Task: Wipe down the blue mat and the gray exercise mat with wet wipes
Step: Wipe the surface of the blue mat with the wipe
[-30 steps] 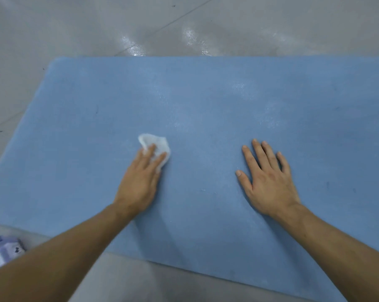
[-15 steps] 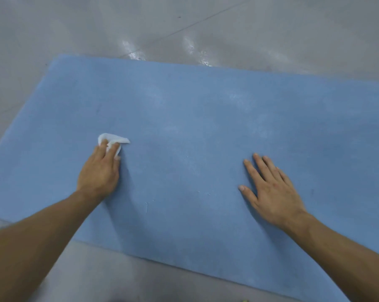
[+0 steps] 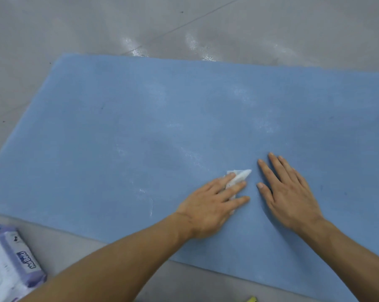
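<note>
A white wet wipe (image 3: 239, 175) lies on the blue mat (image 3: 140, 127), pressed under the straight fingers of the left hand (image 3: 210, 205). The right hand (image 3: 288, 192) rests flat just beside it, fingers extended. A wipes pack (image 3: 12, 262) sits on the floor, well left of both hands.

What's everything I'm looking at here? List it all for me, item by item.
blue mat: one, blue, flat on the floor, fills most of the view, pale streaks on its surface
wet wipe: one, white, crumpled, on the mat under the left hand's fingers
pack of wet wipes: one, white and purple, on the floor at lower left, just off the mat's near edge
floor: one, gray, glossy, around the mat
small object: one, yellow-green, at the bottom edge, too cut off to identify
left hand: one, straight fingers pressing the wipe onto the mat
right hand: one, flat on the mat just right of the wipe, holding nothing
</note>
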